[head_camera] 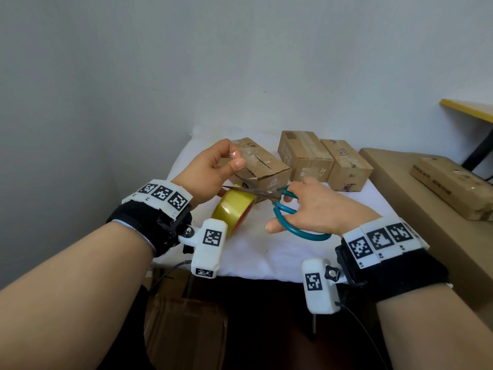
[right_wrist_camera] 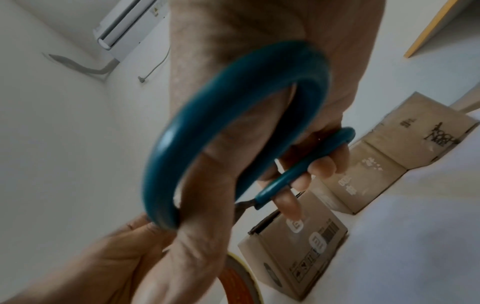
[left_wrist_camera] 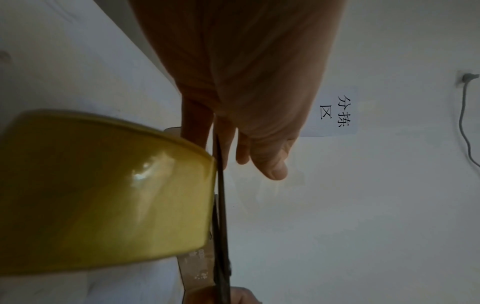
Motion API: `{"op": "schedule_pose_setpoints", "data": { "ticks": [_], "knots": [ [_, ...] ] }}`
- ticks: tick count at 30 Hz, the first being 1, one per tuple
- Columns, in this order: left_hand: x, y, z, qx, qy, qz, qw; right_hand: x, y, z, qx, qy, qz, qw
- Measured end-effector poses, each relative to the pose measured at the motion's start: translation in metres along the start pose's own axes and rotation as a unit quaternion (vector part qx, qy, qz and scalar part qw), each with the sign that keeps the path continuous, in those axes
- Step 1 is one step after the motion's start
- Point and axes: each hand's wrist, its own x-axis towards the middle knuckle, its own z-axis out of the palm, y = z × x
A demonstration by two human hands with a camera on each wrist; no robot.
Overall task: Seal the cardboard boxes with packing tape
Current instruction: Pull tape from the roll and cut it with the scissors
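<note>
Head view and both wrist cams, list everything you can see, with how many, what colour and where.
Cardboard boxes: three, brown, in a row on the white cloth.
Tape roll: one, yellow, on the cloth in front of the left box.
Tape strip: one, clear, pulled up from the roll.
Scissors: one, teal handles, blades across the strip.
Flat box: one, brown, on the side surface at right.
White cloth: one, covering the table.
Left hand: pinches the tape strip.
Right hand: grips the scissors.
</note>
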Motion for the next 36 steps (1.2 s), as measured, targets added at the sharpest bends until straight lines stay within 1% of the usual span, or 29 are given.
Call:
{"op": "schedule_pose_setpoints", "data": {
  "ticks": [3,6,8,11,12,14,17,20,23,24,25,27,29,30,31,33,36],
  "knots": [
    [0.000,0.000,0.000,-0.022,0.000,-0.005,1.000,0.000,0.010,-0.003,0.015,-0.014,0.011,1.000],
    [0.002,-0.001,0.001,-0.031,-0.001,-0.010,0.999,0.002,0.023,-0.006,0.044,-0.003,0.046,0.998],
    [0.003,-0.002,0.001,-0.038,-0.003,-0.011,0.999,0.007,0.035,-0.003,0.076,0.020,0.088,0.993],
    [0.003,-0.003,0.003,-0.052,-0.008,-0.015,0.999,0.015,0.057,0.005,0.126,0.079,0.168,0.975],
    [0.003,-0.002,0.004,-0.053,-0.009,-0.015,0.998,0.018,0.065,0.008,0.123,0.092,0.187,0.970],
    [0.003,-0.001,0.005,-0.058,-0.010,-0.016,0.998,0.020,0.077,0.015,0.086,0.093,0.209,0.970],
    [0.003,0.001,0.008,-0.066,-0.011,-0.019,0.998,0.022,0.088,0.025,0.033,0.067,0.222,0.972],
    [0.003,0.005,0.012,-0.066,-0.007,-0.017,0.998,0.025,0.090,0.028,0.014,0.072,0.226,0.971],
    [0.004,0.007,0.016,-0.079,-0.010,-0.018,0.997,0.024,0.085,0.022,-0.003,0.117,0.217,0.969],
    [0.004,0.008,0.017,-0.083,-0.012,-0.018,0.996,0.023,0.080,0.018,0.007,0.133,0.202,0.970],
    [0.004,0.008,0.020,-0.089,-0.014,-0.019,0.996,0.022,0.075,0.014,0.034,0.137,0.178,0.974],
    [0.005,0.010,0.024,-0.107,-0.015,-0.025,0.994,0.018,0.055,0.009,0.164,0.111,0.110,0.974],
    [0.005,0.012,0.028,-0.128,-0.018,-0.026,0.991,0.011,0.030,0.009,0.313,0.061,0.048,0.946],
    [0.005,0.014,0.031,-0.135,-0.019,-0.026,0.990,0.008,0.020,0.010,0.361,0.046,0.024,0.931],
    [0.006,0.015,0.033,-0.138,-0.020,-0.024,0.990,0.008,0.013,0.013,0.390,0.042,0.007,0.920],
    [0.006,0.017,0.036,-0.146,-0.025,-0.019,0.989,0.012,0.005,0.019,0.421,0.043,-0.007,0.906],
    [0.007,0.019,0.042,-0.157,-0.028,-0.014,0.987,0.018,0.004,0.026,0.439,0.027,-0.023,0.898]
  ]
}}
